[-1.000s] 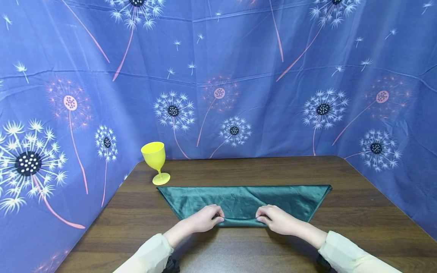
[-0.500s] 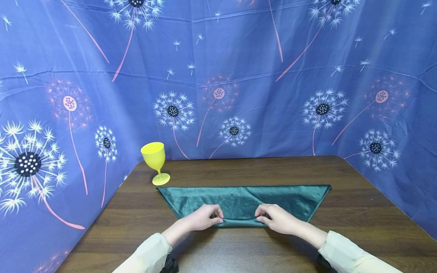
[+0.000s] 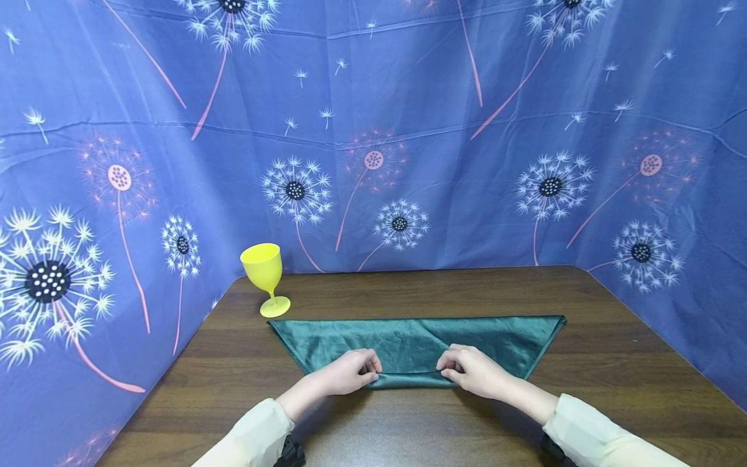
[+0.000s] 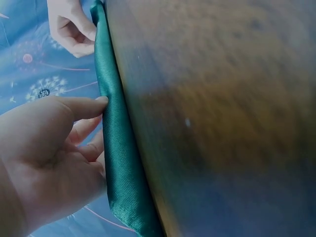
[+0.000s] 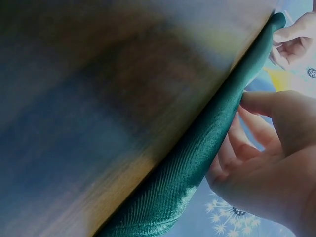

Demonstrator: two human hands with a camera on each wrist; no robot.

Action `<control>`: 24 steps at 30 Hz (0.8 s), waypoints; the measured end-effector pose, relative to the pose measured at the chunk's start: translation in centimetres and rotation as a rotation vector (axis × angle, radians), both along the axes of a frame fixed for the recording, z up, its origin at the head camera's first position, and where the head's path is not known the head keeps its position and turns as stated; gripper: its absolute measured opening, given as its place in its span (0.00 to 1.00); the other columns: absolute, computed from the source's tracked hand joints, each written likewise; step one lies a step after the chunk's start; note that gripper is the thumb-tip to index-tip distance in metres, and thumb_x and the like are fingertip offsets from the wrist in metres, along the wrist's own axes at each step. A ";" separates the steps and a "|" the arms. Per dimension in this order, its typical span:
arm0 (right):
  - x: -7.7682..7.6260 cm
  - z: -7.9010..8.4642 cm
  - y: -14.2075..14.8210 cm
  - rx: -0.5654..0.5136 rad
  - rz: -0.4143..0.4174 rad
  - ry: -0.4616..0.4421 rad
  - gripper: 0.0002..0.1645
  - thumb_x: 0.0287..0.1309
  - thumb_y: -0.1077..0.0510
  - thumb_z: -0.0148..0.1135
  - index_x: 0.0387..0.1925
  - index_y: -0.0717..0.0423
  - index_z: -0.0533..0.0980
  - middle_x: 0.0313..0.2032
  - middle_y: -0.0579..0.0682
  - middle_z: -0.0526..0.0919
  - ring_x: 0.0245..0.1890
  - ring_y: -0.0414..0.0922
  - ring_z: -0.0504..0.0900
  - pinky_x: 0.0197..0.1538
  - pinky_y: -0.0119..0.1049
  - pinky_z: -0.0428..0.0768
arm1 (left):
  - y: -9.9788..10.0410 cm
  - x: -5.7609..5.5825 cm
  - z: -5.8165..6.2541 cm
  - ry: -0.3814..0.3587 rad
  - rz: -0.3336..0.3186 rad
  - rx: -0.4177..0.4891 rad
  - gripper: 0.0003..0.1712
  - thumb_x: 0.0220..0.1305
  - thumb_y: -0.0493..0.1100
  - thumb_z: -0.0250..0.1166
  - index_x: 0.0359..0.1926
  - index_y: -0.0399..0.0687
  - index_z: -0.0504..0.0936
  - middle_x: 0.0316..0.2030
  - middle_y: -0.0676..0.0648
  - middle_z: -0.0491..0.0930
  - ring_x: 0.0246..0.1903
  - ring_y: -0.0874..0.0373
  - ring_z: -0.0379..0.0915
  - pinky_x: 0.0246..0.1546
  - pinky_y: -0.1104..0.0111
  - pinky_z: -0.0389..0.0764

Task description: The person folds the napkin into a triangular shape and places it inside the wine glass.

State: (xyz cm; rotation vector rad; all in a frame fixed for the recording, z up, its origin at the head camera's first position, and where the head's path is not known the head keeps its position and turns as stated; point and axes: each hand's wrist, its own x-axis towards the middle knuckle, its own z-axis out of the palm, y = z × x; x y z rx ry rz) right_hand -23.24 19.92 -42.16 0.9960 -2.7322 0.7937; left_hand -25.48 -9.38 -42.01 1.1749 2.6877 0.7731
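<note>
A dark green satin cloth lies on the table in a wide trapezoid, its long edge at the far side. Its near edge is folded over into a narrow roll, seen close up in both wrist views. At the left part of that roll, my left hand pinches the fabric, with the thumb on its near side. My right hand pinches the same roll farther right, fingers bent and thumb against the fabric. A short stretch of roll shows between the hands.
A yellow goblet stands upright at the back left, close to the cloth's far left corner. The brown wooden table is bounded by a blue dandelion-print curtain behind and at both sides.
My right hand's knuckles have risen slightly while the fingertips stay at the roll. The left hand has barely shifted. Cloth and goblet look the same.
</note>
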 end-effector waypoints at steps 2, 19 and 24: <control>0.0 0.0 0.0 -0.015 0.006 -0.007 0.05 0.55 0.66 0.62 0.32 0.53 0.79 0.28 0.40 0.76 0.27 0.29 0.71 0.30 0.27 0.74 | 0.0 0.0 0.0 0.008 -0.010 0.001 0.04 0.64 0.35 0.59 0.38 0.46 0.74 0.34 0.52 0.76 0.33 0.65 0.70 0.35 0.76 0.73; 0.1 0.1 0.0 0.038 0.000 0.052 0.15 0.52 0.70 0.55 0.31 0.53 0.84 0.31 0.39 0.76 0.33 0.36 0.71 0.34 0.30 0.71 | -0.1 0.1 -0.1 0.132 -0.024 0.003 0.06 0.58 0.38 0.64 0.36 0.49 0.86 0.35 0.54 0.77 0.41 0.61 0.69 0.44 0.72 0.70; 0.2 0.0 0.0 0.064 -0.006 0.060 0.10 0.52 0.64 0.58 0.32 0.52 0.84 0.31 0.40 0.77 0.32 0.35 0.69 0.33 0.29 0.69 | -0.2 0.0 -0.2 0.114 -0.043 0.041 0.08 0.55 0.43 0.68 0.36 0.47 0.85 0.34 0.53 0.79 0.38 0.63 0.74 0.43 0.74 0.75</control>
